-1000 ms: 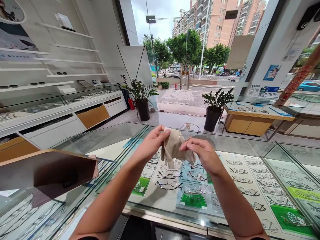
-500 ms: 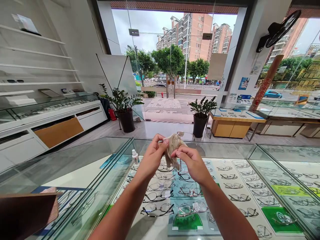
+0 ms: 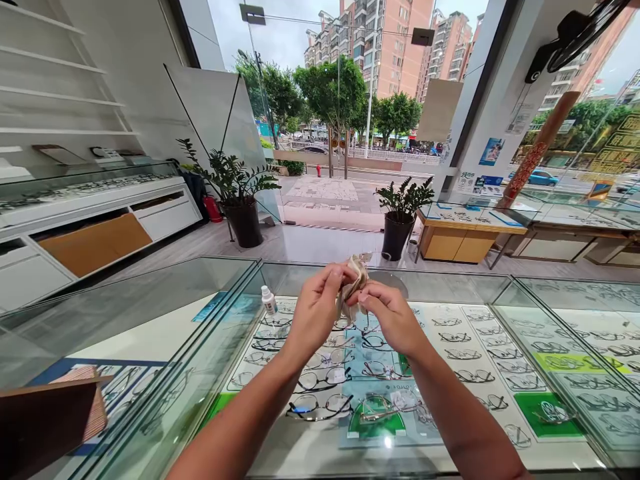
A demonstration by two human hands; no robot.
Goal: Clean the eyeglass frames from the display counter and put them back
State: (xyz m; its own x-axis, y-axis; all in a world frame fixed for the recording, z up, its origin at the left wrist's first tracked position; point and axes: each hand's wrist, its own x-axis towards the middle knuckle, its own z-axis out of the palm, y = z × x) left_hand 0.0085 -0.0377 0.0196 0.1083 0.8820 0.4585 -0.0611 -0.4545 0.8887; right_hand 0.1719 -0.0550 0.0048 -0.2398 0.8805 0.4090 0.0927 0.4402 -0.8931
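My left hand (image 3: 320, 307) pinches a beige cleaning cloth (image 3: 356, 275), which is bunched and folded around part of a thin-rimmed pair of eyeglasses (image 3: 365, 257). Close beside it, my right hand (image 3: 393, 315) grips the eyeglasses at their near side, its thumb and fingers pressed together. Most of the lens under the cloth is hidden, and the thin frame is hard to make out. Both hands are above a glass display counter (image 3: 430, 275). Rows of spectacles (image 3: 320, 405) lie inside it. A small white bottle (image 3: 269, 300) stands left of my hands.
A dark brown box-like object (image 3: 50, 420) is at the lower left. Beyond the counter, two potted plants (image 3: 245, 220) flank glass doors to the street. A white cabinet (image 3: 105, 233) runs along the left wall, and a wooden display table (image 3: 455, 240) stands at the right.
My left fingers have folded the cloth over the lens, which showed more openly before. My left hand has shifted slightly right, nearer my right hand. The view has tilted down.
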